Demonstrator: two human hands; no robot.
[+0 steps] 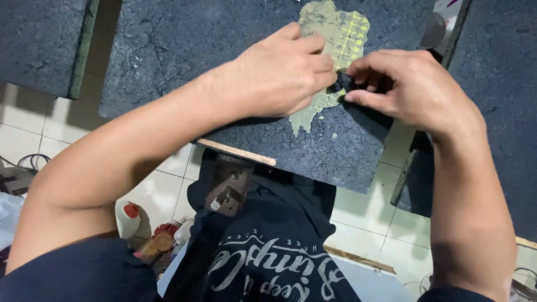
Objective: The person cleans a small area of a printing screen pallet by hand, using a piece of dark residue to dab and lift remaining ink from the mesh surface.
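Nearest the camera: dark garment (268,251) with pale curved lettering, hanging below the board edge. Above it, rusted metal bracket (228,184) fixed under a pale wooden strip (236,151). To the left, on white tiled floor (363,218), small white bottle with red cap (127,217) beside further red-topped containers, partly hidden.

Centre: dark, cracked printing board (184,50), flat, slightly skewed. Yellow-green paint patch (327,31) with a faint grid pattern on its far right portion.

Left hand (279,72): laid palm-down across the patch, fingers loosely curled and close together, pressing flat; nothing gripped. Fingertips just beside the right hand.

Right hand (414,84): narrowly closed, thumb and forefinger pinched on a small black scrap (342,84) at the right edge of the patch. Scrap touching the board surface; exact material not discernible.

Farther out: second dark board (39,45) at upper left, third dark board (498,84) at right, both well apart from the hands. Round grey object (433,31) at the top, between boards, too obscured to identify.
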